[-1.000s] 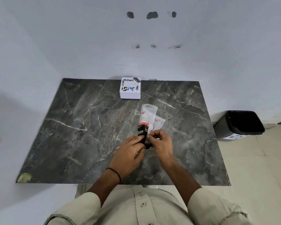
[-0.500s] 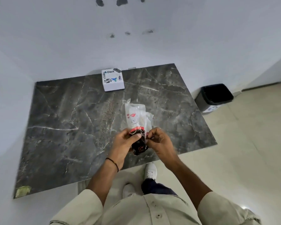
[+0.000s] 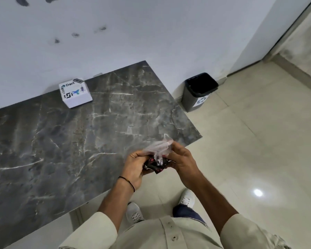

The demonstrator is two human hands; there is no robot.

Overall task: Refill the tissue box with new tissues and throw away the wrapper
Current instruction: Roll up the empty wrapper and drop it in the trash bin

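A crumpled plastic wrapper (image 3: pixel 157 153), clear at the top and black with red print below, is bunched between both hands over the table's front right corner. My left hand (image 3: pixel 134 167) grips its left side and my right hand (image 3: pixel 180 161) closes on its right side. The white tissue box (image 3: pixel 75 92) with printed logos stands at the back of the dark marble table (image 3: pixel 61 144), against the wall. A black bin (image 3: pixel 198 90) with a black liner stands open on the floor to the right of the table.
The white wall runs behind the table and bin. Beige floor tiles (image 3: pixel 250 150) spread to the right, toward a doorway at the far right. My white shoes (image 3: pixel 187 198) stand at the table's front edge.
The view has swung right toward the bin. The wrapper, held flat and upright before, is now crumpled small between both hands, which moved toward the table's right corner.
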